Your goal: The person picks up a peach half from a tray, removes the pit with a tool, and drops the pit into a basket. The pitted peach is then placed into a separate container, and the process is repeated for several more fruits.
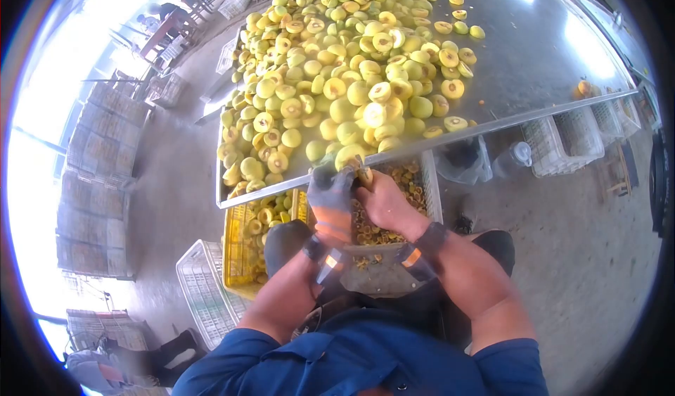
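My left hand (pixel 332 193), in a grey glove with an orange cuff, is closed around a yellow-green peach half (pixel 349 157) just over the table's front edge. Right beside it, my bare right hand (pixel 391 205) grips a small hand tool (pixel 365 176) with a brownish handle. The tool's tip meets the fruit, and its exact shape is hidden by my fingers. Beyond both hands a large heap of halved peaches (pixel 330 65) covers the left part of the metal table (pixel 520 58). Many halves show a brown pit or hollow.
Under the hands stands a bin (pixel 431 185) with brown pits and scraps. A yellow crate (pixel 239 248) of peach halves is left of it, beside a white crate (pixel 200 290). More white crates (pixel 555 143) and a clear plastic jug (pixel 519 153) sit at the right.
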`<action>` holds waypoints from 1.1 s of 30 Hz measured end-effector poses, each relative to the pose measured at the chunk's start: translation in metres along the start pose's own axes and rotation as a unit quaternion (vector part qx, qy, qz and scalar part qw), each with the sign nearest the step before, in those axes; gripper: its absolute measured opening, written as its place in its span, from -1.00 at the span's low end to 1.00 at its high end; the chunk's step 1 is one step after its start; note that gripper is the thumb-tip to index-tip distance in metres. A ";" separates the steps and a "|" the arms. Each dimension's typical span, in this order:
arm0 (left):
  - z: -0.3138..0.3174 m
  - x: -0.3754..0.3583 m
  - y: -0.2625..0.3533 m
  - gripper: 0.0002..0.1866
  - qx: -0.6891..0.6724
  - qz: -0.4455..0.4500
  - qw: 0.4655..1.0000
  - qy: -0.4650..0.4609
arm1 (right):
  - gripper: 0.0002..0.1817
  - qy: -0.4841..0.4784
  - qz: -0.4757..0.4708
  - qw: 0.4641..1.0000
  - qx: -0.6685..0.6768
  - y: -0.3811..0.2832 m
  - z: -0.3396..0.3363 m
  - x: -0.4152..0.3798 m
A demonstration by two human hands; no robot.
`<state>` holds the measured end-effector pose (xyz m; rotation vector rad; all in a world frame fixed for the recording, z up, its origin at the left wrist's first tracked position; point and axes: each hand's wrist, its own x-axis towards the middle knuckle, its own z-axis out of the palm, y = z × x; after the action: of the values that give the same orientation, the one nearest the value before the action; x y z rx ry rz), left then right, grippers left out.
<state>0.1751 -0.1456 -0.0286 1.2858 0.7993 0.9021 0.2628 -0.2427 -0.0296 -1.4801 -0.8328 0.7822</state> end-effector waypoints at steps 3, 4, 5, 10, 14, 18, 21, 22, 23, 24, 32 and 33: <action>0.005 -0.004 0.001 -0.70 0.021 0.029 0.999 0.013 | -0.70 0.020 -0.012 0.998 -0.066 0.009 0.007 0.000; 0.006 -0.006 0.001 -0.69 0.033 0.041 0.998 0.020 | -0.69 -0.005 -0.010 1.000 -0.015 0.009 0.004 0.003; 0.006 -0.004 0.003 -0.70 0.013 0.022 1.000 0.003 | -0.68 -0.031 -0.008 0.999 0.037 0.009 0.002 0.004; -0.006 0.036 0.001 -0.77 -0.116 -0.040 0.990 -0.072 | -0.69 0.023 0.027 0.992 -0.123 -0.017 -0.005 0.003; -0.014 0.047 -0.004 -0.71 0.219 0.172 0.954 -0.110 | -0.75 0.013 -0.118 0.988 -0.095 0.018 0.009 0.005; -0.009 0.043 0.000 -0.66 0.137 0.120 0.973 -0.140 | -0.86 -0.245 0.173 0.932 0.205 -0.022 -0.022 -0.002; -0.018 0.038 0.011 -0.61 0.194 0.196 0.940 -0.200 | -0.79 -0.266 0.186 0.909 0.260 -0.022 -0.017 -0.007; -0.019 0.037 0.022 -0.60 0.264 0.265 0.899 -0.229 | -0.78 -0.283 0.179 0.910 0.245 -0.022 -0.014 -0.009; -0.024 0.041 0.020 -0.59 0.299 0.313 0.872 -0.227 | -0.78 -0.299 0.171 0.910 0.229 -0.022 -0.013 -0.011; -0.030 0.047 0.017 -0.57 0.334 0.360 0.841 -0.227 | -0.79 -0.305 0.160 0.913 0.218 -0.022 -0.013 -0.015; -0.077 0.048 0.027 -0.67 0.352 0.290 0.875 -0.164 | -0.63 -0.236 0.055 0.931 -0.275 0.043 -0.025 -0.005; -0.098 0.052 0.031 -0.69 0.436 0.331 0.825 -0.141 | -0.58 -0.231 0.126 0.933 -0.247 0.035 -0.028 -0.006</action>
<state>0.1078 -0.0538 -0.0099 2.5550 0.5167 0.8537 0.2855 -0.2631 -0.0622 -1.9076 -1.2766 1.2044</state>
